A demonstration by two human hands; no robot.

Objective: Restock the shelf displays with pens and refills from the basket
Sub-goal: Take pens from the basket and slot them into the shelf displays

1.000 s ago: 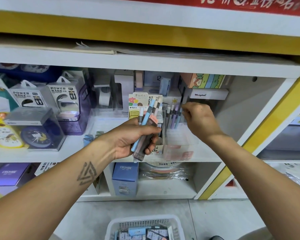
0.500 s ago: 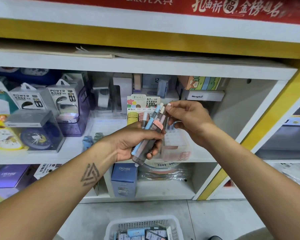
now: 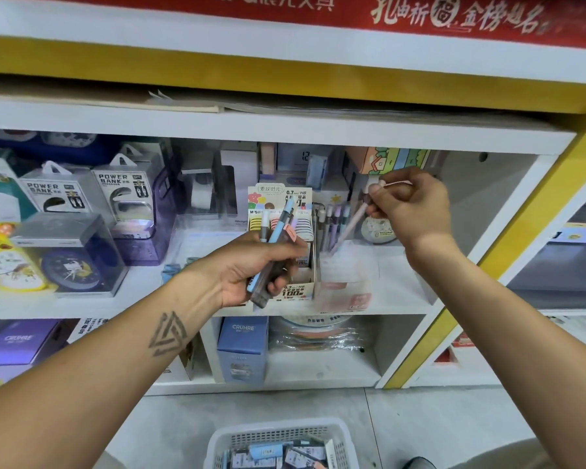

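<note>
Both hands are up at the middle shelf (image 3: 396, 304). At about 9 o'clock from the centre of the view, the left hand (image 3: 251, 269) curls round a bundle of pens (image 3: 274, 245) – a light blue one, a grey one and a darker one with a pink clip – their tops fanning upward and their lower ends sticking out below the palm. Off at 2 o'clock, the right hand (image 3: 410, 208) pinches a single pale pink pen (image 3: 347, 228) near its top between thumb and fingers; the pen slants down toward 7 o'clock, its lower end at the mouth of a clear holder (image 3: 347, 275) on the shelf. Whether the tip is already inside the holder I cannot tell. A few pastel pens (image 3: 335, 221) stand upright in that holder, just beside a cardboard refill box (image 3: 286, 204) marked 0.7 mm HB that sits partly behind the left hand.

Down at 6 o'clock, on the floor, a white basket (image 3: 281, 434) holds small blue and dark packets.

Farther left along the shelf – toward 9 o'clock – stand power bank boxes (image 3: 56, 194) and a yellow clock (image 3: 11, 262).
</note>
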